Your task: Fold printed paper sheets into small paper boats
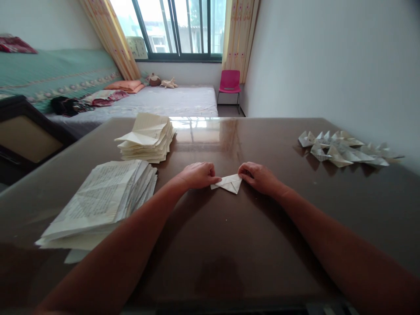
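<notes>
A small folded piece of white paper (232,183) lies between my hands over the middle of the brown table (210,245). My left hand (199,174) pinches its left end between thumb and fingers. At the upper right corner, my right hand (257,176) grips the same paper with thumb and curled fingers. The paper has several creased flaps and a pointed lower edge. To the left of my left forearm sits a thick stack of printed sheets (98,188), and behind it a second stack of cream paper (147,135).
Several folded paper shapes with pointed tips (341,151) stand in a cluster at the table's right, near the white wall (321,57). Beyond the table are a bed (183,98), a pink chair (230,82) and a window. A dark wooden piece of furniture (29,135) stands at left.
</notes>
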Demonstrator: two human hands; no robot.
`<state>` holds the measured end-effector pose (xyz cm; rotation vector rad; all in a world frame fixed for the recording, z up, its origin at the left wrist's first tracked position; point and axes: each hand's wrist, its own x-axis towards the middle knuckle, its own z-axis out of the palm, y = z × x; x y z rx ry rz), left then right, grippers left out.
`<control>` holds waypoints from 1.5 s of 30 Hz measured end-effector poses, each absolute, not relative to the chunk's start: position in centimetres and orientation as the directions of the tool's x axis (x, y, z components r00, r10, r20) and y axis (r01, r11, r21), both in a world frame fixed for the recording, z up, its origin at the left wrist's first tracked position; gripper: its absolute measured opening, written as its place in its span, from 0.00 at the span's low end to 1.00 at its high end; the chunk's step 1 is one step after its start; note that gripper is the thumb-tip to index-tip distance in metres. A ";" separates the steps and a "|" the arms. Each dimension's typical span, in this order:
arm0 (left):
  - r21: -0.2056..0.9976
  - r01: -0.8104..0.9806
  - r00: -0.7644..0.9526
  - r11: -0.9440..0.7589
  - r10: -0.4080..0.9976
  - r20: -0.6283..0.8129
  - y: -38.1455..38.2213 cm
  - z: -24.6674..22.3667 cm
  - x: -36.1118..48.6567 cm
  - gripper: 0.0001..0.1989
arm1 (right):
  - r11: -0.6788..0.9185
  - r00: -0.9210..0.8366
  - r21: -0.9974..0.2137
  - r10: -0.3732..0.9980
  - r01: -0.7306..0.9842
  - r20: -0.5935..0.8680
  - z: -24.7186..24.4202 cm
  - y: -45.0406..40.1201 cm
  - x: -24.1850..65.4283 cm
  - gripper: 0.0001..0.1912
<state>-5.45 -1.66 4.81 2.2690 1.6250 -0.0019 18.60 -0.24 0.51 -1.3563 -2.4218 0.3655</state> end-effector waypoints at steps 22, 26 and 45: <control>0.195 0.934 0.343 -0.301 0.908 -0.242 -3.4 5.1 -3.7 0.12 | 0.506 -0.482 -0.374 0.861 0.777 0.161 0.5 -0.3 18.7 0.06; 0.255 0.917 0.371 -0.308 0.892 -0.257 -3.1 5.0 -3.9 0.12 | 0.498 -0.477 -0.383 0.865 0.778 0.157 0.5 -0.2 18.7 0.05; 0.821 0.530 0.728 -0.213 0.610 -0.312 -1.0 4.5 -7.8 0.20 | 0.509 -0.484 -0.371 0.859 0.777 0.164 0.4 -0.2 18.7 0.06</control>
